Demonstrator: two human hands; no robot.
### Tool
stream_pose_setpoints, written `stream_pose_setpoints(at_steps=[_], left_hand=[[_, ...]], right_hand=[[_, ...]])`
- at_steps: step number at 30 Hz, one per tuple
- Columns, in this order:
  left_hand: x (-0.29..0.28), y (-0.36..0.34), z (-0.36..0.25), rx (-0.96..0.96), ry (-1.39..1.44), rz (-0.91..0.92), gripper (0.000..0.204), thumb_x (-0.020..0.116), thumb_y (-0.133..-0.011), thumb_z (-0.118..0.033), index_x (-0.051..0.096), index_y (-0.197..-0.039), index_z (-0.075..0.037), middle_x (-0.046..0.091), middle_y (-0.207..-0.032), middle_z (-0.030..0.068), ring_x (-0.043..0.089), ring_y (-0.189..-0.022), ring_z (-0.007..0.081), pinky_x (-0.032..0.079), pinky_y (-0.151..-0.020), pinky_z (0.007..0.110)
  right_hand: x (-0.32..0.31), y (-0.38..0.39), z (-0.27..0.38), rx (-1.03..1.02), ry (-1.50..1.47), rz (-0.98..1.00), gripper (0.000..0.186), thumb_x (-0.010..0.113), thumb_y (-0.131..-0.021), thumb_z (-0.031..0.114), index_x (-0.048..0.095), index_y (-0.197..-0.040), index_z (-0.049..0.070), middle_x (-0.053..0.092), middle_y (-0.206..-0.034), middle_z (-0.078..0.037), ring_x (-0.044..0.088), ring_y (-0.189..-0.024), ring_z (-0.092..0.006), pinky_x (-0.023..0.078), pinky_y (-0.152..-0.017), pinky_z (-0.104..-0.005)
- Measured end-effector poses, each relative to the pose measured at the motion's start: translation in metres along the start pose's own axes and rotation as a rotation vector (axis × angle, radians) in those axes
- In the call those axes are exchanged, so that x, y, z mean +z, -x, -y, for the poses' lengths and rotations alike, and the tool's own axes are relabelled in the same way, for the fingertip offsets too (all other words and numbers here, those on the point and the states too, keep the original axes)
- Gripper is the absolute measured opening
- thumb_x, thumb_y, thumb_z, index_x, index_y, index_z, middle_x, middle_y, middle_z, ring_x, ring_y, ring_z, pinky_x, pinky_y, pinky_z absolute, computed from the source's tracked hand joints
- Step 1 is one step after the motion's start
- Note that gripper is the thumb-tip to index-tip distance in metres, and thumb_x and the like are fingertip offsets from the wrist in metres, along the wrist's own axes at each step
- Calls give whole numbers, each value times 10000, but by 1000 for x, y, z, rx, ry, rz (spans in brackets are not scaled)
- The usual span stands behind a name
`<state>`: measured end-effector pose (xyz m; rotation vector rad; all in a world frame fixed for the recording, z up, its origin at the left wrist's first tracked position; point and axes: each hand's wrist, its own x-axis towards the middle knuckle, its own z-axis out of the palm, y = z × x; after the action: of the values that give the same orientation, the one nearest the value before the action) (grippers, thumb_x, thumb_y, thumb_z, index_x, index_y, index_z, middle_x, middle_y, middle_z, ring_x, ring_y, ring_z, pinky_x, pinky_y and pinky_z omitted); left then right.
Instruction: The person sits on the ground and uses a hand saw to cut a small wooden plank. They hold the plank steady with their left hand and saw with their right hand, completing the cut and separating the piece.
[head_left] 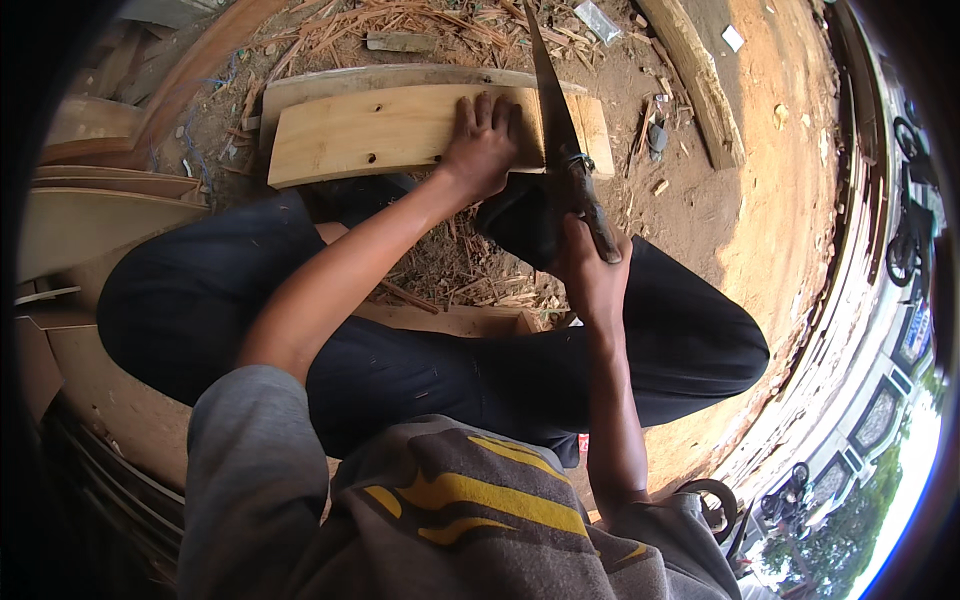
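A pale wooden plank (330, 135) with a few dark knots lies crosswise in front of me, on top of another weathered board (300, 88). My left hand (484, 150) bears down on it, fingers curled over its upper face and the thumb side hidden. Closed around the worn wooden handle of a handsaw (553, 95), my right hand (595, 255) is just short of the plank's near edge. The saw's dark tapered blade crosses the plank near its right end, beside a dark line on the wood. Whether the teeth are inside a cut I cannot tell.
Wood shavings (450, 270) litter the dirt between my bent legs and beyond the boards. A rough timber (700, 90) lies at the far right. Curved wooden pieces (110, 215) are stacked to my left. Parked motorcycles (905, 245) appear at the right rim.
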<state>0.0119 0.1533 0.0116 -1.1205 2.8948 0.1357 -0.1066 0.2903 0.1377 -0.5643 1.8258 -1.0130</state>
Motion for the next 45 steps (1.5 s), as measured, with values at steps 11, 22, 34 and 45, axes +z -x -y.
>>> stream_pose_setpoints(at_steps=[11,22,34,45], left_hand=[[5,-12,14,68,111,-37,857,751,-617,-134,351,-1342,85,430,-1318,246,359,-1271,458,239,-1084,572],[3,-16,17,100,5,69,634,555,-725,-123,418,-1305,94,367,-1397,296,366,-1265,509,242,-1065,609],[18,-6,12,55,-79,-127,544,670,-642,-153,587,-1126,81,392,-1381,265,380,-1255,477,269,-1066,589],[10,0,6,51,-58,-117,509,633,-656,-121,585,-1113,98,386,-1388,261,361,-1273,488,260,-1074,590]], right_hand=[[10,-6,11,-20,-13,15,194,569,-899,153,570,-796,-11,483,-642,27,418,-582,-40,350,-500,-244],[8,1,11,-6,-55,-11,228,570,-891,175,566,-783,-26,475,-617,21,404,-592,-52,350,-517,-266],[-1,41,11,35,42,5,206,572,-904,142,553,-784,-24,451,-617,29,378,-586,-41,323,-505,-261],[-1,37,-11,-74,38,-14,196,564,-896,146,571,-791,-19,447,-597,31,375,-560,-37,312,-482,-250]])
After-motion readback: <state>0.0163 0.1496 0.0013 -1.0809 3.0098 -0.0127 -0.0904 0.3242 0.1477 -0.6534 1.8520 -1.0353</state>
